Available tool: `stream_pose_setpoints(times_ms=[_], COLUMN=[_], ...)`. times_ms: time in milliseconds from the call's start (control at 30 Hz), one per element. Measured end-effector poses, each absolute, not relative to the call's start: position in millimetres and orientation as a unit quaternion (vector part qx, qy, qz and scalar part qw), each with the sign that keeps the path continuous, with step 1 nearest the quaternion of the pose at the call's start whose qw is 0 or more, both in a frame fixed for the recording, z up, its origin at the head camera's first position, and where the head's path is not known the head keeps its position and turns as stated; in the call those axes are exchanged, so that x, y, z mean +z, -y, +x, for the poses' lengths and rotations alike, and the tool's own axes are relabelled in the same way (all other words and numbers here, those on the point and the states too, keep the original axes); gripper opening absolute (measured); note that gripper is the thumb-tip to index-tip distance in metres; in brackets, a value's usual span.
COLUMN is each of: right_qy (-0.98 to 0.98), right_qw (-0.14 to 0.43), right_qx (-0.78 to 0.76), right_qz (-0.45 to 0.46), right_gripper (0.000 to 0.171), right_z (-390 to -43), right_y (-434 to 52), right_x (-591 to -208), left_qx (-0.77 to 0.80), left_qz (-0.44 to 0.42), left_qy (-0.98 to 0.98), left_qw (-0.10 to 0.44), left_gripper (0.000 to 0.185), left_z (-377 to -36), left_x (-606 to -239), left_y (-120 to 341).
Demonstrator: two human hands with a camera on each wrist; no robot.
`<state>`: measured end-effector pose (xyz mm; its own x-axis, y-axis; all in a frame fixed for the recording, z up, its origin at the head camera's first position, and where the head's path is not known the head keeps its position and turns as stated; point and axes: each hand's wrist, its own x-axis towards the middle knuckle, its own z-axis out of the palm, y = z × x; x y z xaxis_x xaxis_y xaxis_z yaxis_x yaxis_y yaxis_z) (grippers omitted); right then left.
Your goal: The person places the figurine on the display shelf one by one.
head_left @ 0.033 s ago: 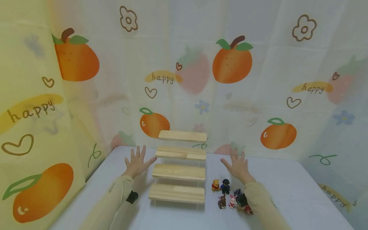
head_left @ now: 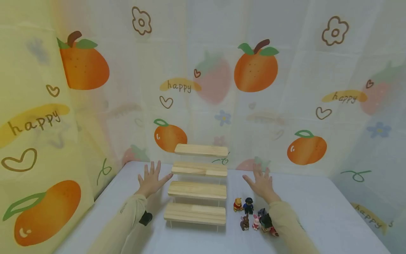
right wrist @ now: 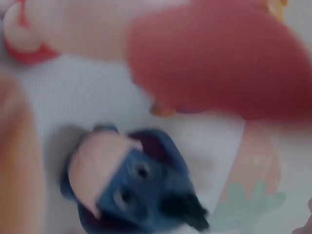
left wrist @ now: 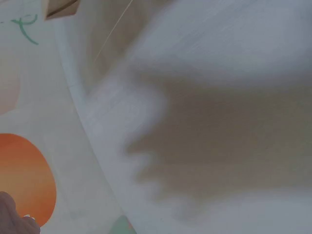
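Note:
A four-step wooden stand sits on the white table, its corner showing in the left wrist view. My left hand hovers spread and empty left of the stand. My right hand hovers spread and empty right of it. Several small toy figures stand by my right forearm, among them a yellow bear and a dark blue figure. The right wrist view shows a blue donkey figure and a red-clad figure blurred and close.
Fabric walls printed with oranges and "happy" close the table on the left, back and right. Bare tabletop lies under my left hand, with the hand's shadow on it.

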<state>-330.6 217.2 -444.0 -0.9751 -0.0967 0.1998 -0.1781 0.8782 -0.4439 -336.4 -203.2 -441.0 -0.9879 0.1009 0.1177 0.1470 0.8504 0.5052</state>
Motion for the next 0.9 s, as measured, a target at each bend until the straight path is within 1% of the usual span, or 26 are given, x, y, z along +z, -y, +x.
stream_pose_setpoints(times_ms=[167, 367, 467, 700, 900], right_qy=[0.964, 0.945, 0.932, 0.912, 0.898], right_qw=[0.102, 0.166, 0.184, 0.175, 0.194], right_qx=[0.234, 0.258, 0.280, 0.331, 0.352], right_qz=[0.074, 0.114, 0.140, 0.167, 0.182], right_gripper=[0.076, 0.065, 0.061, 0.060, 0.055], right_z=[-329.7, -314.9, -307.1, -290.1, -282.0], right_y=[-217.3, -217.3, -218.8, -223.3, -223.1], right_x=[-438.6, -420.0, -414.8, -417.0, -423.4], left_qx=[-0.299, -0.404, -0.440, -0.477, -0.485], left_qz=[-0.077, -0.120, -0.141, -0.203, -0.267], left_qy=[0.951, 0.906, 0.887, 0.855, 0.833], left_qw=[0.027, 0.023, 0.015, 0.005, 0.015], left_gripper=[0.083, 0.061, 0.056, 0.054, 0.064], left_z=[-329.9, -313.5, -307.2, -297.4, -300.7], left_x=[-435.4, -429.9, -433.0, -442.2, -451.1], left_y=[201.0, 203.0, 204.1, 204.4, 203.8])
